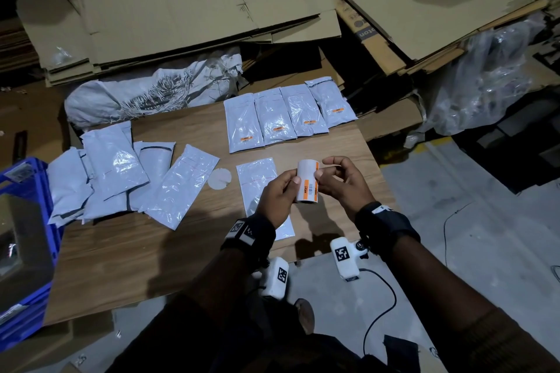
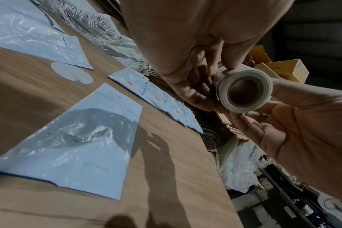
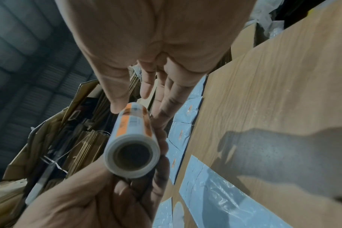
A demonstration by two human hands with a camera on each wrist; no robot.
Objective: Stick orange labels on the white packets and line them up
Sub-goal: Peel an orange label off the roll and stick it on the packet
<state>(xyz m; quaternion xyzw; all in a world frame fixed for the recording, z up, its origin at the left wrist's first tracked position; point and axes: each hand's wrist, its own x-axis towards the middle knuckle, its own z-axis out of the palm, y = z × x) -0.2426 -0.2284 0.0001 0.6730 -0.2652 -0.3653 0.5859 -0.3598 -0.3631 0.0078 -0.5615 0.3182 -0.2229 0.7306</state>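
"ton" on cardboard box (image 1: 368,32)

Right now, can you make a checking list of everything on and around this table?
Surface: wooden table, bare near the front edge.
Job's things: four labelled packets lined up at the back; one unlabelled packet below the hands; unlabelled pile on the left; label roll in hand.
Clutter: round white disc; woven sack.
Grippers: left hand grips the roll; right hand pinches at its edge.
Cables: black cable on the floor.
Surroundings: flattened cardboard, blue crate, clear plastic bags.
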